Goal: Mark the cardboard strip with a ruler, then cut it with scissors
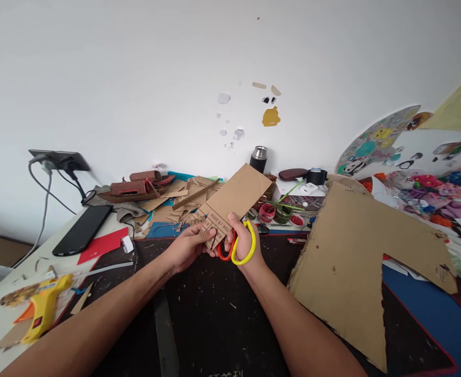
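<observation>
A rectangular cardboard piece [236, 193] with printed figures and lines at its lower end is held up at a slant above the dark mat. My left hand [193, 242] grips its lower left corner, thumb on top. My right hand [246, 243] is closed at the lower right edge, with the thumb resting on the cardboard. Scissors [250, 257] with red and yellow handle loops hang in that same hand; their blades are mostly hidden by the cardboard and fingers.
Cardboard scraps [191, 193] and a brown model boat [136, 187] lie behind. Left are a yellow glue gun [47, 309], a phone [81, 230] and red paper [102, 245]. A large cardboard sheet [344, 272] covers the right. Paint jars [283, 213] and a flask [258, 159] stand by the wall.
</observation>
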Demonstrator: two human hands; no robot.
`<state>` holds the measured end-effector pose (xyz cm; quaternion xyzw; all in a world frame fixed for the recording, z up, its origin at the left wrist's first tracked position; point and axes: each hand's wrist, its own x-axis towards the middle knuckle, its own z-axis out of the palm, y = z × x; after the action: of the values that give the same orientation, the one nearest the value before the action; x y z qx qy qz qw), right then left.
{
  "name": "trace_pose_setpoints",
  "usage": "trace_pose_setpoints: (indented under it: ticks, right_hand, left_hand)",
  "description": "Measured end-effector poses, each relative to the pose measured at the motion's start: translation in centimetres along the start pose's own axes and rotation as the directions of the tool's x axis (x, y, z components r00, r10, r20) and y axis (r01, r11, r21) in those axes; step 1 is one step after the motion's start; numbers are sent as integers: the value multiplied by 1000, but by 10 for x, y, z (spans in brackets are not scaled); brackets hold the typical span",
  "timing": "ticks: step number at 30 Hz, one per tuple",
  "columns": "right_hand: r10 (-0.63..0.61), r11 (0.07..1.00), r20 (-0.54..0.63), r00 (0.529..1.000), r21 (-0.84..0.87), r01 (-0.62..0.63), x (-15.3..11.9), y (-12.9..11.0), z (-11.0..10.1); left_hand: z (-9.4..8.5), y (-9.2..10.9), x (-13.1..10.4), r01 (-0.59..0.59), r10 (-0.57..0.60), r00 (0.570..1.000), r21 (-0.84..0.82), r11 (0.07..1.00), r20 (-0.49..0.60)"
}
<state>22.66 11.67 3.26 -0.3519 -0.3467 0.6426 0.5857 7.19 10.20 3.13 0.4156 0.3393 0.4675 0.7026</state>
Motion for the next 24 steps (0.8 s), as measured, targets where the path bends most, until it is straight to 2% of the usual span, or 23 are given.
trace_pose_setpoints:
  ticks: [10,16,24]
  right_hand:
    - [131,990,15,991,58,-131,0,0,-4]
    - [163,983,44,986,78,-166,0,-3,-5]
    - [177,981,68,982,67,-181,0,-5,-7]
  left_hand:
    - [8,-12,-2,-26,24,999,-78,997,-21]
    - [10,-16,-4,-9,1,998,-135,991,-58]
    - [14,-16,-6,-33,26,998,-143,989,-53]
